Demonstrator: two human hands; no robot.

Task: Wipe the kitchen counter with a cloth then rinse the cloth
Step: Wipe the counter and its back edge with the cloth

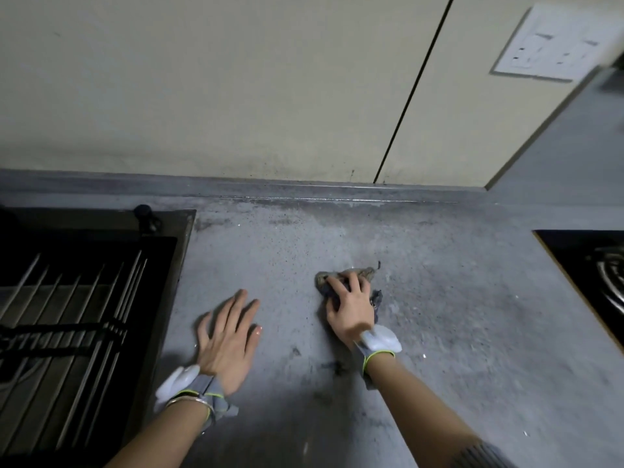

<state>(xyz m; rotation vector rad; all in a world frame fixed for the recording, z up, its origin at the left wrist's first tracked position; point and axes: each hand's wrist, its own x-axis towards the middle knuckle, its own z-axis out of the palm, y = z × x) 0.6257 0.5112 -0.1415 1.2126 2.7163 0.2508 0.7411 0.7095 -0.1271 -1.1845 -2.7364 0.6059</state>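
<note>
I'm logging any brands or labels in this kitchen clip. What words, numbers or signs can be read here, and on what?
None can be read.
White wall socket plate: only blurred grey marks, no legible text.
Crumpled grey cloth under the right hand: no print visible.
Pale wrist devices on both arms: no readable marking.

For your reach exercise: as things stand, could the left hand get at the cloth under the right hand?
Probably yes. The left hand lies flat on the counter, with bare surface between it and the cloth. Only the right hand, pressing on the cloth, covers most of it.
</note>
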